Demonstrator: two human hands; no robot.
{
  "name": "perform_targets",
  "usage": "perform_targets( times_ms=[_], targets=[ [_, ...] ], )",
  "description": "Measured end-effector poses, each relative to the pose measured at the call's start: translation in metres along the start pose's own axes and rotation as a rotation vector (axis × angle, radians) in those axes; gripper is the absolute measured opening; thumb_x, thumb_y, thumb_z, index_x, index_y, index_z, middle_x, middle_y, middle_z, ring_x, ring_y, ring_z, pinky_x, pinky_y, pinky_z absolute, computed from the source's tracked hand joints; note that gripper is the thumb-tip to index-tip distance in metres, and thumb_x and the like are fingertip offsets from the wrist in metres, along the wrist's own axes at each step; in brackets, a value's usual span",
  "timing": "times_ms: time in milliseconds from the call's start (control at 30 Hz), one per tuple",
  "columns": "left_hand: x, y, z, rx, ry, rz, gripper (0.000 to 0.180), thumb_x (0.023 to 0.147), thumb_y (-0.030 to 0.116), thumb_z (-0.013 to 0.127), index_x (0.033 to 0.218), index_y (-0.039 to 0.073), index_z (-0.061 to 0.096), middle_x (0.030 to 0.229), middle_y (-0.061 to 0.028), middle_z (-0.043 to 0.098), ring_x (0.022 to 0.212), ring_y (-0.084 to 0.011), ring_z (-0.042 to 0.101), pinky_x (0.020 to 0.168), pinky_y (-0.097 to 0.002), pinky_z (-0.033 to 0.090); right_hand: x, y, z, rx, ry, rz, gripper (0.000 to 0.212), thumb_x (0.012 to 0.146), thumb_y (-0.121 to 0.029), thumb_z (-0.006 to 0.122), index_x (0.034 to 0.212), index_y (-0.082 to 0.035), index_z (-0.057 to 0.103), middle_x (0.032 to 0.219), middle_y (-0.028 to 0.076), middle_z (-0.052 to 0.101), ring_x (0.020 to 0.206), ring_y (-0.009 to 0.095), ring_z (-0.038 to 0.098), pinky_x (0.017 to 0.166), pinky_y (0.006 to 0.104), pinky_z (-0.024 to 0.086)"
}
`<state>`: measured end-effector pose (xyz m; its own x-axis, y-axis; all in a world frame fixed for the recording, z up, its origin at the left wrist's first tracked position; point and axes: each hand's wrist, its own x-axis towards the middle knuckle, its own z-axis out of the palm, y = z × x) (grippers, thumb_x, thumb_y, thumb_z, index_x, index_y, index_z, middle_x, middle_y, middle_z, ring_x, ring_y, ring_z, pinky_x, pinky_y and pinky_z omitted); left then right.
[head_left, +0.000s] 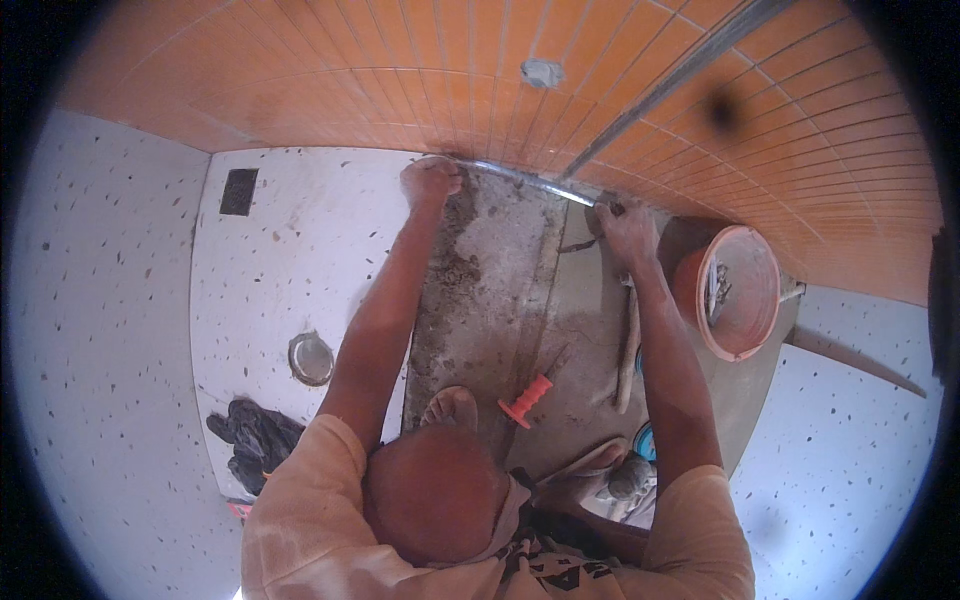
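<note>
A thin silver metal strip (530, 183) lies low along the foot of the orange tiled wall, spanning the gap between my two hands. At its left end my left hand (433, 178) is closed, resting by the edge of the white speckled slab (290, 260); its fingertips are partly hidden. My right hand (628, 232) grips the right end of the strip, with something dark showing at the fingers. Bare, rough cement floor (500, 270) stretches below the strip. On it lies a chisel with a red ribbed grip and round guard (528, 400), its blade pointing toward the wall.
To the right, an orange bucket (770, 290) leans tilted near the wall. A wooden handle (631, 350) lies beside my right forearm, and a turquoise round item (646, 440) sits lower. A crumpled black bag (258, 440) and a round drain (311, 358) are on the left slab.
</note>
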<state>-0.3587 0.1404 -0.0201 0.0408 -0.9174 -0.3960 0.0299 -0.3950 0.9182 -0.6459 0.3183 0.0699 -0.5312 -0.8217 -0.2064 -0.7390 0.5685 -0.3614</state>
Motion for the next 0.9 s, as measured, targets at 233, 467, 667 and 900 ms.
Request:
perform_targets(
  times_ms=[233,467,667,900],
  targets=[
    [0.008,0.001,0.003,0.075,-0.010,0.016,0.012,0.090,-0.001,0.061,0.085,-0.006,0.071,0.071,-0.0149,0.069,0.055,-0.0245,0.068,0.046,-0.0328,0.057,0.009,-0.001,0.008,0.053,0.076,0.044,0.043,0.084,-0.043,0.061,0.112,-0.012,0.070,0.119,0.020,0.065,0.113,0.039,0.061,0.097,0.0499,0.048],
    [0.014,0.002,0.001,0.060,-0.021,-0.027,0.012,0.090,0.003,0.066,0.087,-0.007,0.070,0.070,-0.0157,0.069,0.051,-0.0251,0.067,0.045,-0.0331,0.057,0.017,0.002,0.021,0.023,0.128,0.089,0.042,0.085,-0.043,0.062,0.112,-0.012,0.069,0.118,0.021,0.062,0.114,0.040,0.060,0.097,0.0508,0.048],
    [0.015,0.002,-0.009,-0.124,-0.107,-0.027,0.013,0.089,0.005,0.068,0.089,-0.008,0.070,0.074,-0.0144,0.070,0.054,-0.0248,0.067,0.045,-0.0330,0.057,0.011,-0.010,0.027,0.060,0.184,0.146,0.045,0.086,-0.045,0.062,0.114,-0.010,0.068,0.123,0.022,0.060,0.116,0.042,0.057,0.098,0.0533,0.047],
    [0.025,-0.003,-0.018,-0.113,-0.124,-0.047,0.009,0.090,0.002,0.067,0.092,-0.006,0.071,0.074,-0.0137,0.070,0.054,-0.0226,0.067,0.046,-0.0318,0.057,0.016,-0.017,0.037,0.111,0.165,0.179,0.048,0.085,-0.045,0.063,0.118,-0.009,0.067,0.126,0.023,0.058,0.117,0.044,0.056,0.099,0.0539,0.046]
  ],
)
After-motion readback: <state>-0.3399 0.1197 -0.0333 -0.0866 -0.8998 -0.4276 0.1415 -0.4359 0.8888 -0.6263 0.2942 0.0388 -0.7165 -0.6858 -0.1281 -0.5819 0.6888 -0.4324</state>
